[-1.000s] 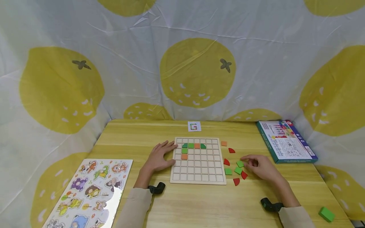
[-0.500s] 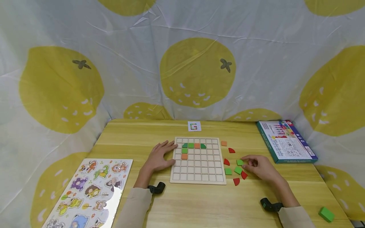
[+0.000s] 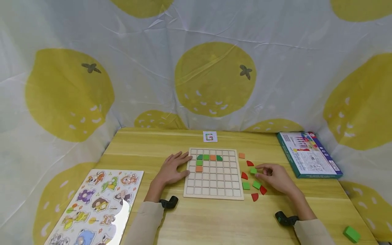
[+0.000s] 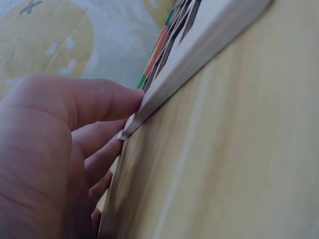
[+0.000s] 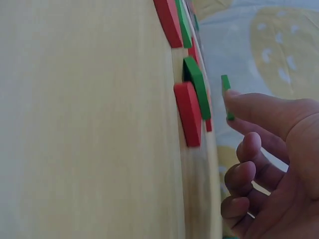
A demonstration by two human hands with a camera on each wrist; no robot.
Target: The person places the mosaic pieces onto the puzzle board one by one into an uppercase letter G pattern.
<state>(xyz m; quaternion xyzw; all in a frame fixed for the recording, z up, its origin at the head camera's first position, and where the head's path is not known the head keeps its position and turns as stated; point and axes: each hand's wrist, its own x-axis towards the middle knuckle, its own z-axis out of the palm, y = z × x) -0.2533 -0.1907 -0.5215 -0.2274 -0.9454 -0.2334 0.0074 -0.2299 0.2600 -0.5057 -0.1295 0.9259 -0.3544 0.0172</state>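
A wooden grid board (image 3: 214,180) lies mid-table with green and orange tiles (image 3: 206,157) set in its top rows. My left hand (image 3: 172,168) rests flat on the table, fingers touching the board's left edge (image 4: 164,84). My right hand (image 3: 272,177) pinches a small green square tile (image 3: 253,170) lifted off the table, right of the board; the tile (image 5: 227,94) shows at my thumb tip in the right wrist view. Loose red quarter-round and green pieces (image 3: 256,185) lie under and beside that hand (image 5: 269,149).
An animal puzzle board (image 3: 98,204) lies at the front left. A boxed game (image 3: 307,154) sits at the right, a small pattern card (image 3: 210,136) at the back. A green block (image 3: 351,234) is near the front right corner. An orange tile (image 3: 242,155) lies right of the board.
My right hand has lifted a green tile off the table and carried it left toward the board. The left hand has stayed put.
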